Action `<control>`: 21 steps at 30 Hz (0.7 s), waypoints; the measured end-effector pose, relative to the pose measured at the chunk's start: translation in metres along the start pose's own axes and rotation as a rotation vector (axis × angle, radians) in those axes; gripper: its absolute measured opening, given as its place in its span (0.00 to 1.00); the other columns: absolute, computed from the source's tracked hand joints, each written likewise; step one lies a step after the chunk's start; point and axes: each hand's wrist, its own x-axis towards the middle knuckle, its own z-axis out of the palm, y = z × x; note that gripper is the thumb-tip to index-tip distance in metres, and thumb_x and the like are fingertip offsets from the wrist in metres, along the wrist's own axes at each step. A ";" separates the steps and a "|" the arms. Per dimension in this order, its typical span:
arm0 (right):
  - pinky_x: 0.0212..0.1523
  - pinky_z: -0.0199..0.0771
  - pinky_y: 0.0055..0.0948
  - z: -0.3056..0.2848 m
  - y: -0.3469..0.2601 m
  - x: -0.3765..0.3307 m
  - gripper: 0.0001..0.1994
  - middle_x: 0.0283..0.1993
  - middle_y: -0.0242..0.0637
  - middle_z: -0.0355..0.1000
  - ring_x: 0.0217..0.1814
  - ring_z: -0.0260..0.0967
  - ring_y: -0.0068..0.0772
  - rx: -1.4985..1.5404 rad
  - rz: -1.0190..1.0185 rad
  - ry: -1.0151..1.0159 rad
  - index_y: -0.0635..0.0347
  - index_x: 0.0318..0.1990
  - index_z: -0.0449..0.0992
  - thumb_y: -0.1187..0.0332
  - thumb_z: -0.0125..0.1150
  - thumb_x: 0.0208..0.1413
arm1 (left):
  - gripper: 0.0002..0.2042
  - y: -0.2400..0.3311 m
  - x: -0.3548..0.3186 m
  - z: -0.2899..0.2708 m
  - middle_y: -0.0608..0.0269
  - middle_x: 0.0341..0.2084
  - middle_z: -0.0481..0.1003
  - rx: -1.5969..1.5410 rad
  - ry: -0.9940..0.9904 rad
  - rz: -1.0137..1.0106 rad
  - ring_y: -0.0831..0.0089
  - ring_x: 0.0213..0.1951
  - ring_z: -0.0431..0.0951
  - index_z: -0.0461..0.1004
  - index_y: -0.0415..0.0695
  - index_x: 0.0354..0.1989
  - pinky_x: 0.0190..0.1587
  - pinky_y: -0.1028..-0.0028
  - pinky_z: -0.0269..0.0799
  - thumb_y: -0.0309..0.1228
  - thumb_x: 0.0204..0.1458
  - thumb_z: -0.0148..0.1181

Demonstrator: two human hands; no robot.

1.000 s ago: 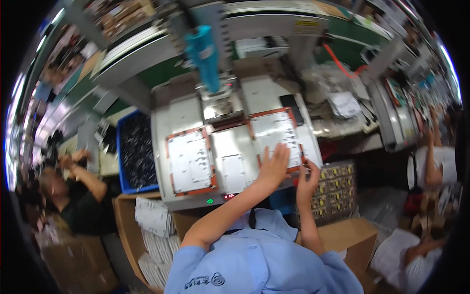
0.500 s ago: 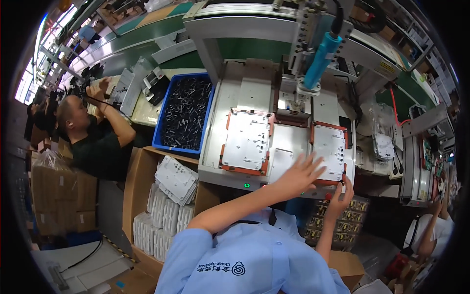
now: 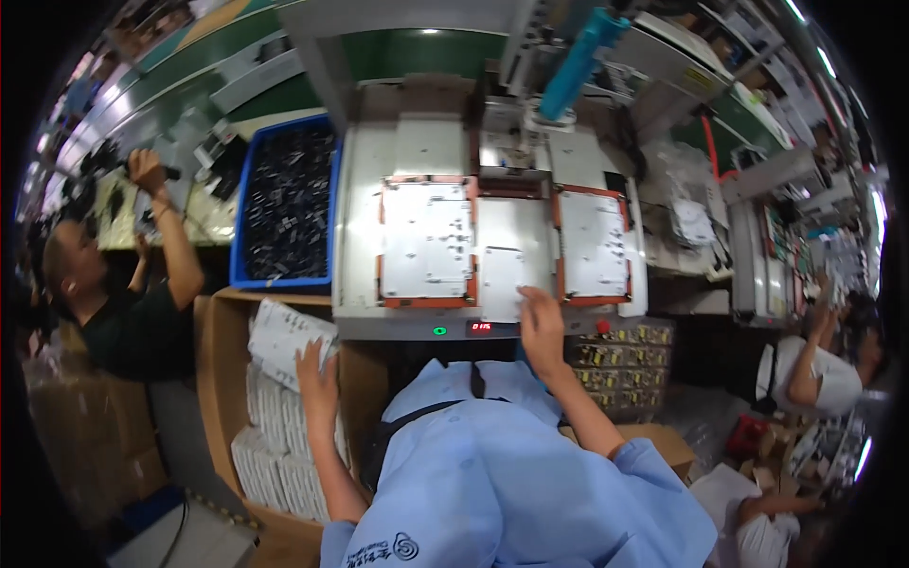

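My left hand, its fingers spread, is at the edge of the top white metal plate on a stack in a cardboard box. Whether the fingertips touch that plate I cannot tell. In front of the machine, my right hand has loosely bent fingers and no visible object in them. Its fingertips are over the bare metal bed, near a small flat plate. Two white plates with small studs and holes, a left one and a right one, lie flat in red-orange corner-framed fixtures.
A blue bin of small dark parts stands left of the machine. Above the bed hangs a teal cylindrical tool. A red button sits on the front panel. A co-worker is at the left; other people are at the right.
My left hand has left the right fixture for the plates in the box. My right hand has moved left from that fixture's near corner. The view has shifted.
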 end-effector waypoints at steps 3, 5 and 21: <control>0.39 0.70 0.26 -0.009 0.012 -0.026 0.10 0.37 0.41 0.74 0.37 0.71 0.33 0.073 0.176 -0.076 0.63 0.45 0.73 0.71 0.54 0.58 | 0.20 0.008 -0.004 -0.004 0.49 0.61 0.62 -0.023 -0.047 -0.098 0.50 0.68 0.49 0.65 0.43 0.59 0.66 0.59 0.47 0.32 0.59 0.52; 0.38 0.71 0.26 -0.017 0.023 -0.044 0.09 0.35 0.39 0.74 0.36 0.72 0.30 0.163 0.396 -0.050 0.64 0.42 0.74 0.69 0.56 0.58 | 0.21 0.010 -0.003 -0.005 0.50 0.61 0.61 0.006 -0.060 -0.103 0.51 0.68 0.47 0.64 0.44 0.60 0.66 0.60 0.46 0.33 0.59 0.51; 0.28 0.67 0.19 -0.021 0.065 -0.066 0.11 0.24 0.32 0.71 0.25 0.67 0.18 0.121 0.726 -0.007 0.65 0.30 0.71 0.66 0.62 0.55 | 0.20 0.029 0.038 0.009 0.50 0.62 0.60 0.099 -0.074 0.138 0.48 0.67 0.49 0.65 0.46 0.60 0.65 0.58 0.48 0.30 0.58 0.52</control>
